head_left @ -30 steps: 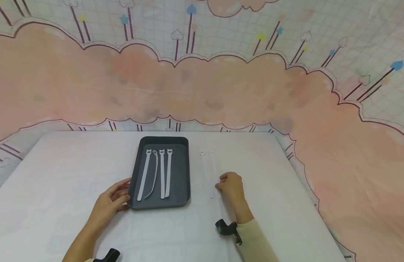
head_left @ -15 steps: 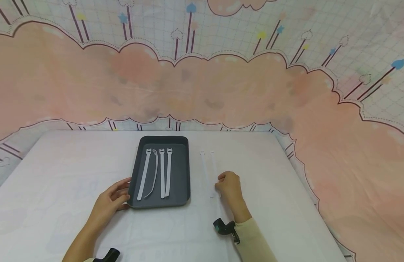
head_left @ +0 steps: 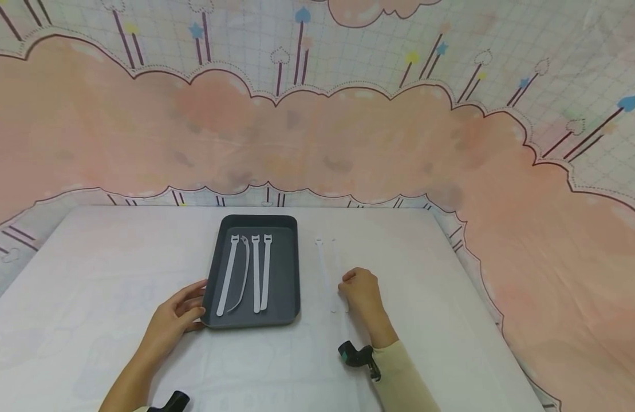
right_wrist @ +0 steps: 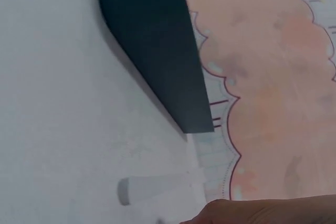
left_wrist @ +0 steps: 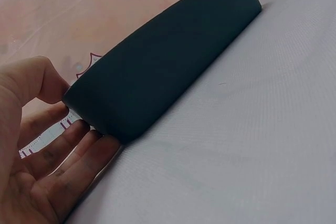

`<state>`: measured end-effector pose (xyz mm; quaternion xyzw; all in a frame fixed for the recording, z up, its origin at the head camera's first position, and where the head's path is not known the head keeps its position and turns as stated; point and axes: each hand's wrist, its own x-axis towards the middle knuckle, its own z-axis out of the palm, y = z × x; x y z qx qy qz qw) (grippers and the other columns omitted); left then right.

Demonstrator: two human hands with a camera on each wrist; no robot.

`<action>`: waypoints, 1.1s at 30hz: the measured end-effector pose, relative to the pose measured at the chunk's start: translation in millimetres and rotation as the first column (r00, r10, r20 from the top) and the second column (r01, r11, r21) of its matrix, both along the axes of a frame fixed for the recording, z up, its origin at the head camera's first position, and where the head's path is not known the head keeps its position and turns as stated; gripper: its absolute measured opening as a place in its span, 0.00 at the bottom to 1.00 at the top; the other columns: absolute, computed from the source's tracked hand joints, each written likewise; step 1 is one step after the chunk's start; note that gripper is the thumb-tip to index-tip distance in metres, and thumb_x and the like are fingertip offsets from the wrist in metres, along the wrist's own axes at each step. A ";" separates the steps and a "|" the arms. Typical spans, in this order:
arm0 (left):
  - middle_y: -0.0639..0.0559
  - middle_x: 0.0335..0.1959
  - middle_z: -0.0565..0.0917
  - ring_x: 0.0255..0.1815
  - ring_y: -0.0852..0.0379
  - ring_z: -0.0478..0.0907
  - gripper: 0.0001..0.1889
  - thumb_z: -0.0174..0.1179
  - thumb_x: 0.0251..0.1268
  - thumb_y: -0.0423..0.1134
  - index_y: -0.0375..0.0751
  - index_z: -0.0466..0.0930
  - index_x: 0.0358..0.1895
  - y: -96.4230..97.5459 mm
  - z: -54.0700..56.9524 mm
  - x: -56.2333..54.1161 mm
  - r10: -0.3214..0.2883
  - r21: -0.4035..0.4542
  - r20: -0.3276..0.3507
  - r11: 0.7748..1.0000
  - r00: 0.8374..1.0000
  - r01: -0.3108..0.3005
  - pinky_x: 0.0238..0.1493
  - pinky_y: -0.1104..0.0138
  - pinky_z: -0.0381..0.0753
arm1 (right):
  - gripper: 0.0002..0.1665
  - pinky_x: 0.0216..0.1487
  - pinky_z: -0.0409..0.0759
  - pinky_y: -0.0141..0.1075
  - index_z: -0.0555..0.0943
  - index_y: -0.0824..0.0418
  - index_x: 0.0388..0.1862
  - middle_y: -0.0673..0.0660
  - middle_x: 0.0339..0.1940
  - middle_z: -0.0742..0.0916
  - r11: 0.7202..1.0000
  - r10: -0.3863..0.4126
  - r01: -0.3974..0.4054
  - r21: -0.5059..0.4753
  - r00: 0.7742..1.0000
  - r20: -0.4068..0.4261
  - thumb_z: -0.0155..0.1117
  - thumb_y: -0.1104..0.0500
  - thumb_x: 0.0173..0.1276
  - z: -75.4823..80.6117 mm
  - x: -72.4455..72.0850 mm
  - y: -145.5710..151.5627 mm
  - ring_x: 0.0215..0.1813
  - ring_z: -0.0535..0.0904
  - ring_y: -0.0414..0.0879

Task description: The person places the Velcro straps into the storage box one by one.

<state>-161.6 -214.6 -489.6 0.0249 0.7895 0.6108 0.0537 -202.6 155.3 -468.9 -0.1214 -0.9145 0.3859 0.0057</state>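
Note:
In the head view a dark grey tray (head_left: 286, 274) holds several white cable ties (head_left: 227, 280) with slotted heads, one of them curved on its side. My left hand (head_left: 170, 320) touches the tray's left side near the front corner. The left wrist view shows its thumb at the rim and the extended fingers against the outer wall. To the right of the tray, two more white cable ties (head_left: 324, 274) lie on the white table, faint against it. My right hand (head_left: 365, 294) has bent fingers, their tips right at the outer tie. I cannot tell whether they pinch it.
A white cloth (head_left: 116, 263) covers the table, whose far edge runs just behind the tray. Behind hangs a peach backdrop (head_left: 307, 143) with printed candles. A black wrist camera (head_left: 355, 355) sits at the right sleeve, another (head_left: 173, 401) at the left wrist.
Almost nothing differs. My right hand has shifted very slightly beside the outer cable tie, while the left hand and the tray stay in place.

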 end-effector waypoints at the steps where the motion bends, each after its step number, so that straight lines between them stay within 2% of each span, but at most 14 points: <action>1: 0.29 0.66 0.70 0.48 0.80 0.76 0.29 0.52 0.69 0.29 0.36 0.61 0.74 0.1 0.1 0.1 -0.001 0.001 -0.001 1.000 1.000 0.001 0.40 0.68 0.86 | 0.08 0.34 0.82 0.38 0.83 0.69 0.35 0.60 0.31 0.87 1.000 -0.001 0.001 -0.015 1.000 0.015 0.65 0.68 0.55 1.1 -0.6 1.3 0.33 0.82 0.49; 6: 0.29 0.66 0.70 0.49 0.79 0.76 0.29 0.53 0.69 0.29 0.35 0.61 0.74 0.1 0.1 0.4 -0.003 0.003 -0.005 1.000 1.000 0.003 0.40 0.68 0.86 | 0.09 0.31 0.81 0.34 0.84 0.70 0.37 0.61 0.32 0.87 0.996 -0.003 0.010 -0.090 0.996 0.084 0.66 0.66 0.58 5.5 -3.7 6.0 0.31 0.82 0.46; 10: 0.29 0.66 0.70 0.49 0.79 0.76 0.29 0.53 0.69 0.29 0.36 0.61 0.73 0.2 0.5 0.4 -0.003 0.005 -0.004 1.000 1.000 0.003 0.40 0.67 0.86 | 0.10 0.32 0.84 0.34 0.84 0.71 0.39 0.61 0.32 0.88 0.991 0.004 0.011 -0.133 0.994 0.111 0.66 0.66 0.60 6.3 -5.5 9.1 0.30 0.83 0.45; 18: 0.30 0.67 0.70 0.48 0.79 0.76 0.29 0.52 0.69 0.30 0.37 0.61 0.74 0.1 1.8 0.4 -0.002 -0.002 0.006 1.000 1.000 0.002 0.40 0.68 0.86 | 0.12 0.30 0.83 0.32 0.84 0.73 0.41 0.61 0.29 0.87 0.981 0.042 -0.019 -0.194 0.992 0.117 0.64 0.67 0.60 6.6 -7.9 17.8 0.26 0.83 0.42; 23: 0.30 0.66 0.70 0.48 0.80 0.75 0.30 0.52 0.69 0.29 0.36 0.61 0.74 0.1 2.0 0.4 0.001 0.000 0.008 1.000 1.000 -0.001 0.40 0.68 0.86 | 0.13 0.29 0.83 0.31 0.84 0.75 0.43 0.62 0.29 0.87 0.963 0.056 -0.023 -0.268 0.992 0.115 0.63 0.69 0.60 6.6 -9.0 21.0 0.24 0.82 0.41; 29: 0.30 0.67 0.70 0.48 0.80 0.75 0.30 0.52 0.69 0.29 0.36 0.61 0.74 0.4 3.2 0.0 0.000 -0.005 0.012 1.000 1.000 0.000 0.40 0.68 0.86 | 0.15 0.30 0.84 0.32 0.83 0.76 0.44 0.63 0.29 0.86 0.933 0.054 -0.006 -0.361 0.991 0.124 0.63 0.70 0.58 10.4 -8.3 23.5 0.26 0.82 0.42; 33: 0.30 0.67 0.70 0.48 0.80 0.75 0.30 0.52 0.69 0.30 0.37 0.61 0.74 0.0 3.6 -0.6 -0.002 -0.006 0.016 1.000 1.000 0.002 0.40 0.68 0.86 | 0.14 0.32 0.85 0.33 0.83 0.75 0.44 0.64 0.33 0.87 0.929 0.050 0.002 -0.369 0.990 0.130 0.63 0.69 0.59 15.3 -7.5 25.2 0.30 0.83 0.44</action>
